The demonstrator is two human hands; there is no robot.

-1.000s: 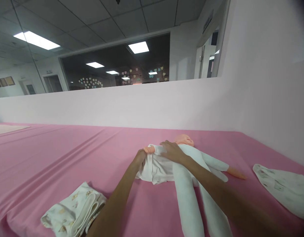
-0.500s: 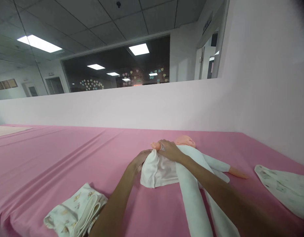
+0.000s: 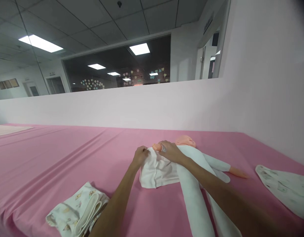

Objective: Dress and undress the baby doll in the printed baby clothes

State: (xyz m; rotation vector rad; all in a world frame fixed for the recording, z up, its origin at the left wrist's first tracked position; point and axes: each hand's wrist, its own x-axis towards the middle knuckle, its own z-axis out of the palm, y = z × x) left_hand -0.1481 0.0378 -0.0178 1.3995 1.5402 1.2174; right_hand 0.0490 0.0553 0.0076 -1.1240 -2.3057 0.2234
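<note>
Nearest: folded printed cloth [image 3: 76, 214] at the front edge of the pink surface [image 3: 55, 158], apart from both hands. Doll [image 3: 191, 164] lies on its back mid-surface, legs toward the camera, head away, so the torso is in easy reach. Left hand [image 3: 140, 156]: grip pinched shut on the edge of the white garment [image 3: 156, 169], holding it taut. Right hand [image 3: 171, 151] rests on the doll's chest, fingers closed around its small arm [image 3: 156, 146], pinning the body. Another printed cloth [image 3: 285, 189] lies far right. Pale wall [image 3: 166, 105] beyond.
</note>
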